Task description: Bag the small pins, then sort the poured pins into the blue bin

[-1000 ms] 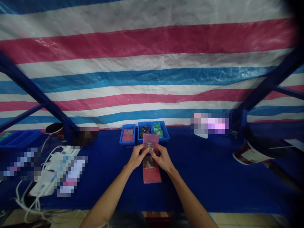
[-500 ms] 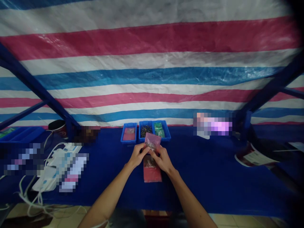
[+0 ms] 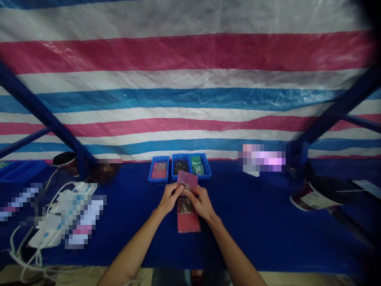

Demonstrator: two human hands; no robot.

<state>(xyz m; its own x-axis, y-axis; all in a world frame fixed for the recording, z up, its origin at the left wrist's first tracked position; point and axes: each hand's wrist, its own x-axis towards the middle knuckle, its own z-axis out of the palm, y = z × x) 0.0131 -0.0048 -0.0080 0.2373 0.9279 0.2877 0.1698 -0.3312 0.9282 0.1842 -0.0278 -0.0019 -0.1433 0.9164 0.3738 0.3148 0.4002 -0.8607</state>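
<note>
Between my two hands is a small pinkish clear plastic bag (image 3: 187, 179), its upper part standing above my fingers. My left hand (image 3: 171, 196) pinches its left side with thumb and fingers. On the other side my right hand (image 3: 202, 201) grips it the same way, the thumbs nearly meeting. Small dark bits show inside, too blurred to name. Below my hands a red plastic packet (image 3: 188, 221) lies on the table, its upper part partly covered by my right hand. Just beyond stands a blue bin of dark screws (image 3: 180, 165).
A blue bin (image 3: 158, 179) with pink packets stands at the back left, and green packets (image 3: 197, 165) fill another bin. White power strips (image 3: 56, 214) and cables lie left. A dark red tub (image 3: 315, 196) stands right. Blue frame bars (image 3: 321, 113) slope at both sides before a striped tarp (image 3: 190, 99).
The view has shifted slightly, so everything sits a little further left and lower. Both hands keep their hold on the plastic bag, with little other movement.
</note>
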